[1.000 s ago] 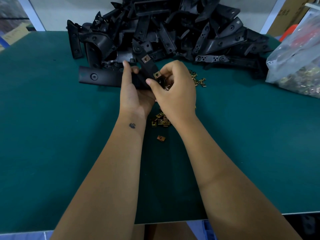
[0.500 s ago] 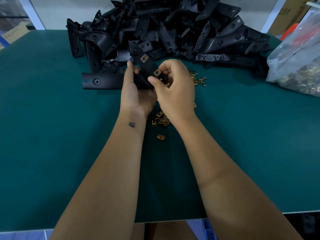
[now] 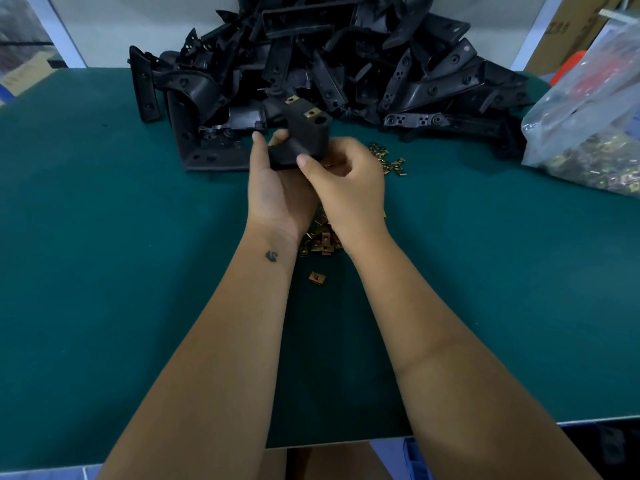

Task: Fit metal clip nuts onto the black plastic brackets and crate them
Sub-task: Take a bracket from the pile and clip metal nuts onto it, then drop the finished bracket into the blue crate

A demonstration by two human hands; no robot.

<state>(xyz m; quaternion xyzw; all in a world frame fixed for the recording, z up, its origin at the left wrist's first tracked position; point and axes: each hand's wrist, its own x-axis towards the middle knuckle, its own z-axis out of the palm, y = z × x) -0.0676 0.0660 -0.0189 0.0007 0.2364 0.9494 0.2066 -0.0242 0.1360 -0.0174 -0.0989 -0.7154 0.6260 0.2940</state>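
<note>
I hold one black plastic bracket [image 3: 304, 136] above the green table, its far end tilted up. Two brass clip nuts sit on that far end, one [image 3: 292, 99] at the tip and one [image 3: 312, 113] beside a round hole. My left hand [image 3: 277, 192] cups the bracket from below with the thumb on its left side. My right hand [image 3: 346, 181] grips its near right edge, thumb on top. Loose clip nuts [image 3: 320, 242] lie on the table under my wrists, with one apart [image 3: 317, 278] and more [image 3: 388, 161] right of my right hand.
A large heap of black brackets [image 3: 346, 60] fills the back of the green table [image 3: 104, 271]. A clear plastic bag of clip nuts [image 3: 595, 133] stands at the right edge. Cardboard boxes [image 3: 568, 32] stand behind it. A blue crate's edge [image 3: 412, 459] shows below the table's near edge.
Both hands have turned the bracket, so its clip-nut end now points up and away. The long arm that lay to the left is no longer stretched out beside my left hand.
</note>
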